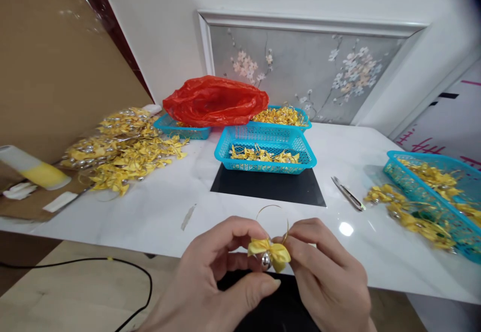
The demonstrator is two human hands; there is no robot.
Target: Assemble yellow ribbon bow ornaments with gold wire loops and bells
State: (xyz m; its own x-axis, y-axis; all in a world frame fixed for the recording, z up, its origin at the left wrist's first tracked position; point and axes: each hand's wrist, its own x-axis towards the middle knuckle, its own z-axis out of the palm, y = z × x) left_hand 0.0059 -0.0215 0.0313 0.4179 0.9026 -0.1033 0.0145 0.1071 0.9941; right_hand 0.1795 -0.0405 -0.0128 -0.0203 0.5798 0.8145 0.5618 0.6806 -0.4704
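A yellow ribbon bow (pixel 280 257) with a small silver bell (pixel 266 260) under its knot hangs between my hands, over the table's front edge. My left hand (pixel 214 277) grips the bow's left side with the index finger, its thumb stretched out below the bell. At the bow's right side, my right hand (pixel 330 272) has its fingers pinched together by a thin gold cord (pixel 287 224), which loops up above the bow. The fingertips hide what exactly the right hand pinches; it seems to be the cord.
Ahead, a blue basket (pixel 265 167) with yellow bows stands on a black mat (pixel 266 188). A red plastic bag (pixel 216 104) covers baskets behind. Heaped bows (pixel 131 161) lie left. A utility knife (pixel 347 193) and another blue basket (pixel 409 192) are right.
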